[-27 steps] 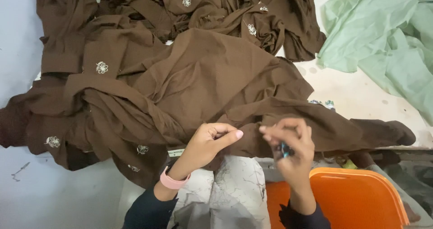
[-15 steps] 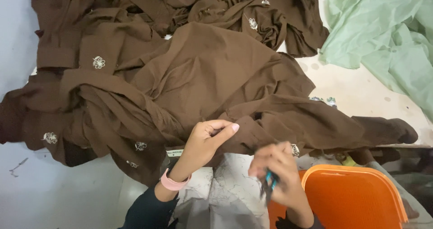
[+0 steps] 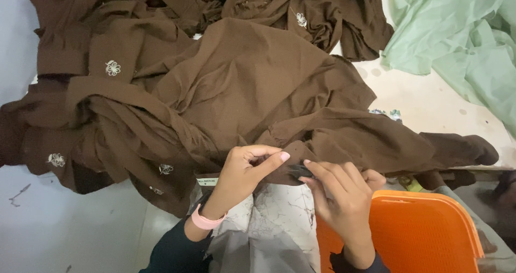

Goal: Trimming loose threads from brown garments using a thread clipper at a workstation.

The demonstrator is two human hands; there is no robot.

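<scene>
The small dark tool [image 3: 299, 171] in the right hand [image 3: 344, 197] is mostly hidden by fingers, its kind unclear. The brown garments [image 3: 242, 79] and pale green cloth [image 3: 462, 36] run past the frame's edges. The white label [image 3: 207, 181] is too small to read.

Soft even light, sharp, faint shadows

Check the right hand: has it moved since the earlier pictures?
Yes. The right hand has come back up from beside the orange plastic crate to the brown fabric's edge, close to the left hand.
</scene>
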